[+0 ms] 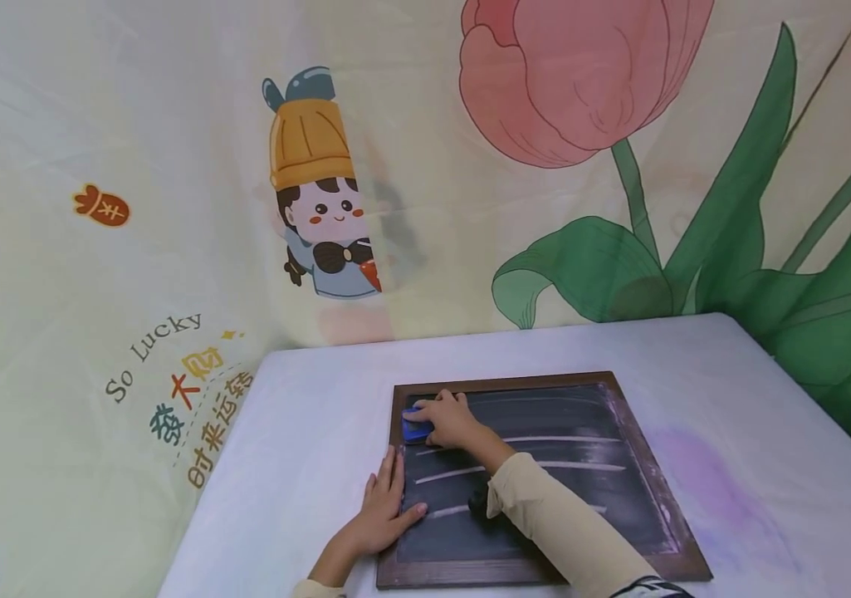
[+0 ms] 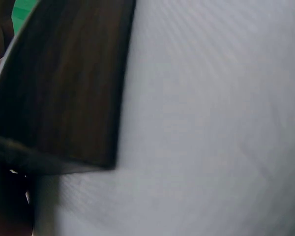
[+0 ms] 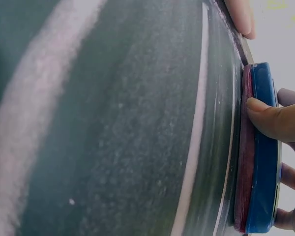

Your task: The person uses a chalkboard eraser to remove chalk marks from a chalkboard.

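Note:
A blackboard [image 1: 515,531] in a brown wooden frame lies flat on the table, with several white chalk lines across it. Near its far left corner my right hand [image 1: 455,421] grips a blue chalkboard eraser [image 1: 416,427]. In the right wrist view the thumb and fingers hold the blue back of the eraser [image 3: 265,162], its dark reddish felt against the board. My left hand [image 1: 380,508] rests on the board's left edge, fingers straight and thumb over the frame. The left wrist view shows mainly the dark wooden frame [image 2: 83,93]; most of that hand is hidden there.
A white cloth [image 1: 305,432] covers the table around the board, with a purple smudge [image 1: 701,473] to the right. Behind stands a printed curtain [image 1: 425,208] with tulips and a cartoon figure. A dark round thing [image 1: 479,503] shows beside the right sleeve.

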`<move>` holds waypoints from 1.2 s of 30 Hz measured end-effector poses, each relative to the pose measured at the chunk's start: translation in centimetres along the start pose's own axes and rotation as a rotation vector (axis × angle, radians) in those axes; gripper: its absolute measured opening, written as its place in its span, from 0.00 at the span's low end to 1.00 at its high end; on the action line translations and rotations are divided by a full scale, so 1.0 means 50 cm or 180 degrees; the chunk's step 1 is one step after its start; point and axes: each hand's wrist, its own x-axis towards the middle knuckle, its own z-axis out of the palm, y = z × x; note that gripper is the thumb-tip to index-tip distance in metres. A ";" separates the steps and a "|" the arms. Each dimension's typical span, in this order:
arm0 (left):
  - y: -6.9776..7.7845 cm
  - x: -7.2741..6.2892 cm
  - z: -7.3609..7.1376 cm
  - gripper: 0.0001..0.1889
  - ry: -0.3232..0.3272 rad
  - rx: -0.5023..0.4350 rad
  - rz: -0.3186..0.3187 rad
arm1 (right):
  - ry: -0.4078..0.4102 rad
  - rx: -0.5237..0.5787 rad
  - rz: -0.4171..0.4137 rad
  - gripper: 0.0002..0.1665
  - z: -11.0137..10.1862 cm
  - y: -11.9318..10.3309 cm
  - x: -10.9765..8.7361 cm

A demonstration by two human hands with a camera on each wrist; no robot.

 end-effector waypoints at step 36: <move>-0.011 -0.008 0.006 0.47 0.0037 -0.0064 0.0003 | 0.0539 0.0394 0.0715 0.35 -0.052 0.345 -0.238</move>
